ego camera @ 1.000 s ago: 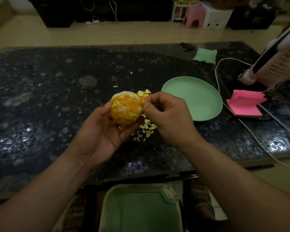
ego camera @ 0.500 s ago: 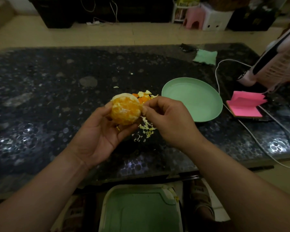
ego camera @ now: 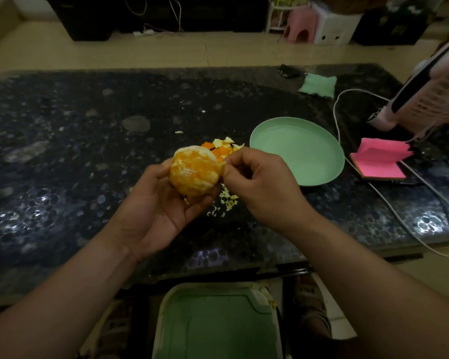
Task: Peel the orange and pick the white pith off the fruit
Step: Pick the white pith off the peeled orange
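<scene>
Head view looks down on a dark, speckled table point(ego camera: 88, 151), and the orange point(ego camera: 193, 171) sits at the middle of the frame, held up above the tabletop. It is mostly bare of skin, with orange flesh showing through pale patches and a whitish cap along its top edge.

The left hand point(ego camera: 156, 211) comes in from the lower left, palm up, and cradles the fruit from below. Its fingers are curled round the underside and its thumb lies against the left flank. The right hand point(ego camera: 259, 182) comes in from the lower right, back of the hand towards the camera. Its fingers are bunched close, with thumb and forefinger pinching a pale strip of pith point(ego camera: 223, 163) at the fruit's right edge. The other fingers are tucked into the palm.

Just behind the fruit, a small heap of peel pieces point(ego camera: 222, 149) lies on the table, orange and cream sides both showing. Under the right hand's knuckles is a scatter of pith scraps point(ego camera: 227, 202).

Right of centre stands a green plate point(ego camera: 296, 149), close to the peel. Further right lies a pink pad of sticky notes point(ego camera: 381, 159), with a white cable point(ego camera: 405, 218) looping past it. A folded green cloth point(ego camera: 318, 85) sits towards the upper right. At the bottom of the frame, below the table's near edge, is a green-lined bin point(ego camera: 215, 325).
</scene>
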Motion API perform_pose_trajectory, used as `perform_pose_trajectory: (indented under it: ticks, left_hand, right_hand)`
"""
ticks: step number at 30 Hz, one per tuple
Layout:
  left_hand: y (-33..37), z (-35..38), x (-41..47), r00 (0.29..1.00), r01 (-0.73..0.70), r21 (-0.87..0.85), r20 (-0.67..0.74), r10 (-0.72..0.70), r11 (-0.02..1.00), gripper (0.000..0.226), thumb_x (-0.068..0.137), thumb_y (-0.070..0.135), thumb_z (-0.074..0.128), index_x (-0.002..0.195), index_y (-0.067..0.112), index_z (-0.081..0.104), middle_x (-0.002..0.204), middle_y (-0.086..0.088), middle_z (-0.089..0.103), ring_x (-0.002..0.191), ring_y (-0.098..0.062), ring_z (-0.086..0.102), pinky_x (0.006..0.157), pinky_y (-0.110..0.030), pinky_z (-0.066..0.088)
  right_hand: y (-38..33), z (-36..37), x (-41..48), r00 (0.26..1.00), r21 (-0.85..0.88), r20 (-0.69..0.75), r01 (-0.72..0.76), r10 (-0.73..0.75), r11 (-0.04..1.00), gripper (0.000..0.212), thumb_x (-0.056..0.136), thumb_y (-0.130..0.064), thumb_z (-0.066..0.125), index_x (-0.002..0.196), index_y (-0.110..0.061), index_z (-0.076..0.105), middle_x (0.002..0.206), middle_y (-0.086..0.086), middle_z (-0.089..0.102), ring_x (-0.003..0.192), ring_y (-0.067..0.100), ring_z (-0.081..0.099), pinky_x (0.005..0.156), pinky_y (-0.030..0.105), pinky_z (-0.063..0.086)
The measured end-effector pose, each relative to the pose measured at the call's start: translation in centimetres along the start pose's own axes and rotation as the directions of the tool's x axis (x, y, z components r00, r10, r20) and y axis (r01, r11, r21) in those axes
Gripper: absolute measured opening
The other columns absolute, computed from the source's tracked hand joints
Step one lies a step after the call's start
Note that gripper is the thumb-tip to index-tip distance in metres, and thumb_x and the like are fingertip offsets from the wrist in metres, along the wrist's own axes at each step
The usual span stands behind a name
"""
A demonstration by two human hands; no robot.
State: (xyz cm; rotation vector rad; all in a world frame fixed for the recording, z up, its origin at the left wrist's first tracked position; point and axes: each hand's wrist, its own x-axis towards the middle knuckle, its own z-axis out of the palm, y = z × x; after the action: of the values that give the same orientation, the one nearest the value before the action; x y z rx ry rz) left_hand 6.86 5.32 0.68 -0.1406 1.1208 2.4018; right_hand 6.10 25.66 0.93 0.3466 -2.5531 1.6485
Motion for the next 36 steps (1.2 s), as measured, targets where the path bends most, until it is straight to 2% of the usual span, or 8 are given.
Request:
perform_pose_trajectory:
  ticks: [5,11,17,20,25,29,32,36]
  left_hand:
    - [0.4,-0.9,-0.1,0.993,0.098,-0.092,0.071,-0.092,0.991,0.061,0.097,0.043,0.052,0.137,0.0,0.067,0.138,-0.025,0.065,0.097,-0.027,0.074,0.083,-0.031,0.064]
    - [0.5,-1.6,-0.1,0.99,0.13,-0.057,0.061,-0.127,0.99,0.06,0.094,0.046,0.055,0.133,0.003,0.071,0.135,-0.025,0.063,0.088,-0.026,0.07,0.075,-0.03,0.062]
    - [0.6,-2.0,-0.3,0.987,0.153,-0.003,0.054,-0.153,0.988,0.073,0.09,0.049,0.053,0.143,-0.001,0.057,0.113,-0.022,0.067,0.078,-0.022,0.064,0.067,-0.027,0.057]
    - [0.6,-2.3,-0.2,0.99,0.139,0.006,0.029,-0.139,0.99,0.068,0.089,0.048,0.055,0.136,-0.001,0.065,0.117,-0.024,0.068,0.08,-0.023,0.065,0.068,-0.027,0.057]
    - [-0.2,-2.2,0.5,0.984,0.14,0.074,-0.125,-0.13,0.987,0.057,0.095,0.041,0.054,0.139,0.006,0.063,0.117,-0.021,0.072,0.087,-0.028,0.069,0.068,-0.029,0.058]
    - [-0.5,-2.6,0.6,0.979,0.131,0.072,-0.168,-0.118,0.989,0.054,0.091,0.035,0.063,0.14,0.011,0.064,0.133,-0.02,0.071,0.107,-0.031,0.07,0.079,-0.032,0.062]
    - [-0.5,-2.6,0.7,0.98,0.109,0.111,-0.181,-0.088,0.988,0.051,0.091,0.031,0.067,0.138,0.012,0.066,0.137,-0.017,0.07,0.12,-0.033,0.067,0.092,-0.036,0.059]
    - [-0.6,-2.2,0.8,0.984,0.055,0.194,-0.176,-0.02,0.979,0.053,0.086,0.028,0.078,0.136,0.012,0.067,0.133,-0.011,0.073,0.121,-0.027,0.069,0.095,-0.037,0.059]
  right_hand:
    - [-0.2,-0.1,0.5,0.991,0.186,0.094,-0.108,0.092,0.977,0.018,0.101,-0.012,0.065,0.085,-0.012,0.073,0.071,-0.003,0.067,0.065,0.009,0.056,0.064,0.032,0.049]
    - [-0.1,-0.3,0.5,0.976,0.187,0.165,-0.171,0.141,0.967,0.017,0.104,-0.017,0.064,0.095,-0.005,0.074,0.09,0.022,0.071,0.071,0.017,0.058,0.067,0.033,0.052]
    - [0.6,-0.5,1.0,0.966,0.112,0.159,-0.221,0.202,0.969,0.019,0.104,-0.022,0.063,0.093,-0.009,0.073,0.089,0.016,0.074,0.072,0.014,0.06,0.068,0.032,0.052]
    - [1.6,-0.4,1.4,0.971,-0.106,0.082,-0.215,0.224,0.971,0.026,0.105,-0.029,0.061,0.085,-0.017,0.072,0.077,-0.001,0.071,0.065,0.004,0.06,0.063,0.022,0.048]
    - [3.6,1.0,1.5,0.966,-0.522,0.104,-0.148,0.235,0.84,0.006,0.102,-0.025,0.059,0.105,-0.022,0.064,0.091,0.001,0.071,0.077,0.018,0.065,0.068,0.036,0.054]
    - [3.4,1.6,1.4,0.98,-0.619,0.098,-0.078,0.176,0.782,0.014,0.098,-0.02,0.058,0.108,-0.02,0.068,0.103,0.002,0.071,0.091,0.025,0.065,0.079,0.043,0.057]
    - [3.0,1.3,1.1,0.989,-0.629,0.046,-0.079,0.139,0.773,0.012,0.097,-0.029,0.062,0.096,-0.021,0.07,0.093,-0.002,0.068,0.088,0.022,0.063,0.073,0.039,0.053]
    - [2.4,0.6,0.9,0.995,-0.623,0.009,-0.07,0.097,0.779,0.011,0.092,-0.025,0.065,0.101,-0.026,0.07,0.104,-0.007,0.063,0.1,0.018,0.056,0.08,0.037,0.047]
